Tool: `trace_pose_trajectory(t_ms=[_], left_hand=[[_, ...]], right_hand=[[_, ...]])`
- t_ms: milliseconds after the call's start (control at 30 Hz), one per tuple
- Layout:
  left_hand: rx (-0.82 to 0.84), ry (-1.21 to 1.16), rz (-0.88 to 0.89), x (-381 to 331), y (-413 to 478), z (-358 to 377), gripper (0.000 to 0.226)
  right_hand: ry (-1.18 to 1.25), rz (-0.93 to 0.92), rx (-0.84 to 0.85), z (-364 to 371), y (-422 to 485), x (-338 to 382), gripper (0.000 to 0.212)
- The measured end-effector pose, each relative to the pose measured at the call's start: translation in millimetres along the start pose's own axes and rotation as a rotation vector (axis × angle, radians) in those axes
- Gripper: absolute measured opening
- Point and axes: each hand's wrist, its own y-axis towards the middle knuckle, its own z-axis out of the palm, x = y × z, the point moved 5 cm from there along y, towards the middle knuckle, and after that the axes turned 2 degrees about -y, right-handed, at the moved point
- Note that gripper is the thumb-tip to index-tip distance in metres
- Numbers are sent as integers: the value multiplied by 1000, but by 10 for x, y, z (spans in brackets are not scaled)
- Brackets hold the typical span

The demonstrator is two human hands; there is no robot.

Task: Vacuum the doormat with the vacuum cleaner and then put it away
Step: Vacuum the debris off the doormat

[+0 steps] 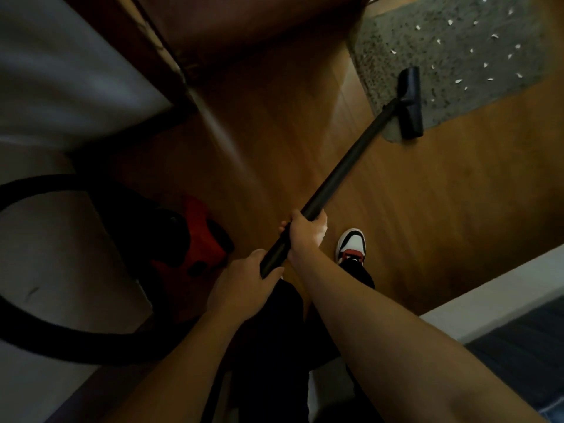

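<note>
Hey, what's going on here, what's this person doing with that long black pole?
A person is vacuuming. Both hands grip the long black vacuum tube: the right hand further along it, the left hand at the near end. Its black floor head sits on the near edge of the grey speckled doormat, where many small white scraps lie, so most of the mat is not yet clean. The red canister vacuum cleaner sits to the person's left, its black hose looping round.
</note>
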Motion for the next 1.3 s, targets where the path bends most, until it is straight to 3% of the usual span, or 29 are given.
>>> trace_pose_trajectory(t_ms=[267,400,467,600,700,867,1033,1300], left_hand=[[-57,35,12,311,68,-25,27],[2,-112,1,468,121,23,33],[8,-153,-35,570,137,-9,41],[-166,-60,-180,1078,215,-89,32],[-118,35,-305,1483,312,58,24],[-38,-51,-486,1948,579,357,81],[-166,-233,-555,2172,833,627,90],[-317,-257,-540,2335,1098,988,83]], right_hand=[[-139,-18,-23,192,-53,-340,45],[-181,-43,-64,224,13,-498,40],[-205,-55,-91,214,73,-569,44],[-241,-81,-112,192,171,-712,51],[-270,-103,-109,191,226,-841,50],[-272,-135,-104,150,413,-1134,47],[-240,-164,-95,70,634,-1366,49],[-269,-199,-100,-61,805,-1567,42]])
